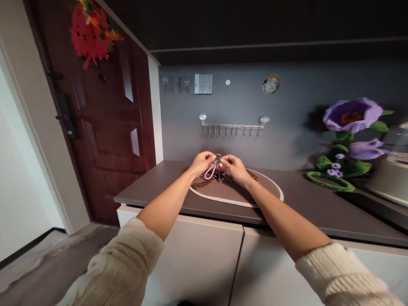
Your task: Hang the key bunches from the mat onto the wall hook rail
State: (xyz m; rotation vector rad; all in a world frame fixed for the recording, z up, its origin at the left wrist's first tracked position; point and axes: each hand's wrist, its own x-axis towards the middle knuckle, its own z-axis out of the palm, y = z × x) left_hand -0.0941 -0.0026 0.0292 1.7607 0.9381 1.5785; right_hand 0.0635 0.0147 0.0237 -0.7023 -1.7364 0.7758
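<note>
A metal key ring is held up between my two hands, just above the counter. My left hand is closed in a pinch at the ring's left side, and my right hand pinches its right side. Below the fingers hang a pink strap loop and several small metal keys, partly hidden by my right hand. Under them lies an oval brown mat with a pale rim. A brown strap-like item rests near the mat's left edge; its kind is unclear.
A hook rail is fixed to the grey wall behind my hands. Purple artificial flowers stand on the counter at the right. To the left is a dark red door. Dark cabinets overhang the counter.
</note>
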